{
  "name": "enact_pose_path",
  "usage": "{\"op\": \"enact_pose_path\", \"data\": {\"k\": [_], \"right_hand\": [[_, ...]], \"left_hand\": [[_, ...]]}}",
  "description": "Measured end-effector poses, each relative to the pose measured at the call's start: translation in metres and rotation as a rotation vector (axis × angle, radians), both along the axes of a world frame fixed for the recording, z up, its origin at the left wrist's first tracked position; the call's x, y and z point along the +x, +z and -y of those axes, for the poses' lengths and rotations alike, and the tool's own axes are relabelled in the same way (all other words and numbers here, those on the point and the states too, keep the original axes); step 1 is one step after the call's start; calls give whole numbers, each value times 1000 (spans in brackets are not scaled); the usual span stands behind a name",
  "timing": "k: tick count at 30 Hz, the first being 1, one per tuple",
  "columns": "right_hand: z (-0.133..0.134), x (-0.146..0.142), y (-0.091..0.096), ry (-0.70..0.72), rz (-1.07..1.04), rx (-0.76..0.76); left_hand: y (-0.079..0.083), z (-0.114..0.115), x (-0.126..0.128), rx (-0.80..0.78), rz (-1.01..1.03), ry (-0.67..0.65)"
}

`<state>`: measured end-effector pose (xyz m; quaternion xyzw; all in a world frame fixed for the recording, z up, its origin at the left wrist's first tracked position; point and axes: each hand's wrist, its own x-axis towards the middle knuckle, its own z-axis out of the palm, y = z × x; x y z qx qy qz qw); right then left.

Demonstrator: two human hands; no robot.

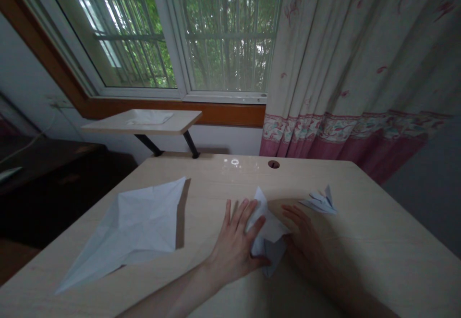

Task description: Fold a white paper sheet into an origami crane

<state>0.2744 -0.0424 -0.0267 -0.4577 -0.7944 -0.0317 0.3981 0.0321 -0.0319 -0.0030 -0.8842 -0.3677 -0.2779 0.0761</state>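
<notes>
A partly folded sheet of white paper lies on the desk between my two hands, with one point facing the window and flaps standing a little at its right side. My left hand rests on the paper's left part, its fingers spread and flat. Along the paper's right edge is my right hand, side-on with fingers stretched toward the window; its thumb side is close to the raised flap, and I cannot tell whether it presses on it.
A large creased paper sheet lies at the left. A small folded paper piece sits at the right. Behind them are a raised shelf with crumpled white paper and a round cable hole in the desk.
</notes>
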Motion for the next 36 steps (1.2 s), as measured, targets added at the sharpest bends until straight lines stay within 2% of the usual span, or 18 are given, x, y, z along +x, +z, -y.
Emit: {"op": "enact_pose_path", "data": {"k": [5,11,19,25,36], "right_hand": [[-2,-4,6,-66,-119,43],[-5,-5,7,-108,-182,90],[-1,1,12,-56,-54,22],[-4,-2,15,-47,-17,79],[1,1,22,22,-52,11]], "left_hand": [[-7,0,-3,116,0,-84],[-8,2,-4,160,-27,-143],[4,3,-2,4,-89,-87],[3,0,0,-51,-47,-27],[1,-3,1,-115,64,6]]}}
